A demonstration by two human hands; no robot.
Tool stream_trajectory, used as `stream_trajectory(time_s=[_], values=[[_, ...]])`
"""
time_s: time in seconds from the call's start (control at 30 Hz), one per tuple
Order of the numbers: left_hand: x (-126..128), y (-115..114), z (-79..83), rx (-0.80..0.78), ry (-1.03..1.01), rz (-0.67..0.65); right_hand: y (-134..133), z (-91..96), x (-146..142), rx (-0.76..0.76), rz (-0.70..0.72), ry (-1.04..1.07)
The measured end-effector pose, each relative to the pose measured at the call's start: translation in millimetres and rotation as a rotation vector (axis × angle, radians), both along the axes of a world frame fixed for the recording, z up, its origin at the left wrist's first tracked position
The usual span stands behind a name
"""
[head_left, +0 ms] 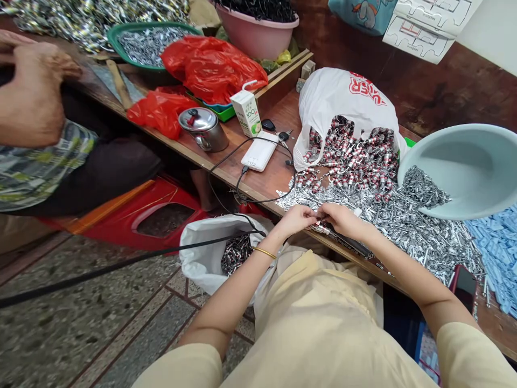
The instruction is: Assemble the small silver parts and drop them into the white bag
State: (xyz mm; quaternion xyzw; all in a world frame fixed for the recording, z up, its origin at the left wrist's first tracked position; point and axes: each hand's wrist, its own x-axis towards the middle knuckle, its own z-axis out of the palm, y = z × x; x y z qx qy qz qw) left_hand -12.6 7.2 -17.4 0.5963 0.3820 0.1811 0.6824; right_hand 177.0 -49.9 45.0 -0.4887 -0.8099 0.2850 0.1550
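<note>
My left hand [298,219] and my right hand [342,220] meet at the table's front edge, fingers pinched together. Between the fingertips is a small red-and-silver metal piece [321,227], mostly hidden by them. Just beyond my hands lies a wide pile of small silver metal parts [388,221]. Behind it, red, black and silver pieces with metal rings and clasps [355,161] spill from a white plastic bag [343,89]. Below my left forearm stands a white sack [197,253] with similar finished-looking pieces [236,253] inside.
A pale basin [476,161] leans over the silver parts, with light-blue strips [496,253] and a phone [462,288] nearby. A power bank [260,152], black cable, juice carton [246,113], keys and steel cup [208,134] stand left. Another person's arm [32,97] is at far left.
</note>
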Motion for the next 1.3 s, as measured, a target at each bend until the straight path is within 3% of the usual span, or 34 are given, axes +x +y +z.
stream_trajectory(time_s=[0.27,0.57,0.73,0.8,0.9,1.0,1.13,1.3], values=[[2,-1,1.9,-0.052,-0.014,0.025,7,2.9,-3,-0.074,-0.116,-0.034],[2,-3,8.4,-0.11,-0.039,0.032,20,14.2,-12,-0.096,-0.03,-0.372],[3,-3,10.9,-0.103,-0.012,0.03,21,24.2,-15,-0.083,-0.028,-0.377],[3,-3,10.5,-0.079,0.0,0.032,8,29.3,-8,0.038,-0.082,-0.359],[4,-5,9.0,0.0,0.034,0.05,-30,32.0,17,0.248,-0.355,-0.426],[3,-5,7.8,0.043,0.059,0.058,-76,21.1,47,0.261,-0.589,-0.657],[4,-4,7.0,0.002,0.056,0.046,-109,-6.6,66,0.195,-0.602,-0.781],[6,-4,6.6,-0.008,0.056,0.065,-104,-15.7,68,0.309,-0.636,-0.651]])
